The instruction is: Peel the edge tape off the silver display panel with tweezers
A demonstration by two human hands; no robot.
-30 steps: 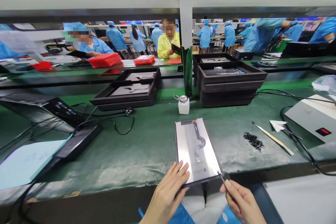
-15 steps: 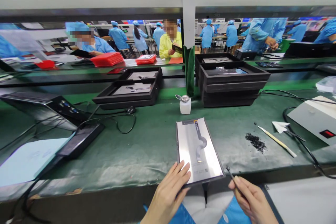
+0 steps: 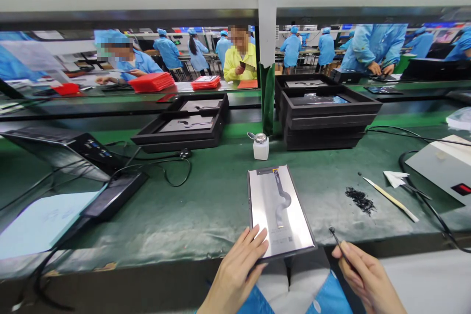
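Observation:
An LCD display panel (image 3: 279, 211) with a silvery back and a curving flex cable (image 3: 282, 196) lies at the bench's near edge, its lower end jutting past it. My left hand (image 3: 243, 260) grips its lower left side, fingers flat on top and the thumb at the edge. My right hand (image 3: 358, 270), to the right of the panel and apart from it, pinches a thin dark tweezers-like tool (image 3: 340, 245). A small black clump sits at the tool's tip, low over the bench edge. Black scraps (image 3: 360, 200) lie in a pile beyond it.
A pale-handled blade-like tool (image 3: 392, 199) lies right of the scraps, near a white box (image 3: 441, 167) with cables. Behind the panel stand a white bottle (image 3: 261, 149), black trays (image 3: 176, 127) and stacked trays (image 3: 324, 122). A tilted monitor (image 3: 62, 152) is left. Co-workers sit and stand beyond.
My right hand has moved slightly right with the tool, away from the panel's corner. My left hand and the panel stay in place.

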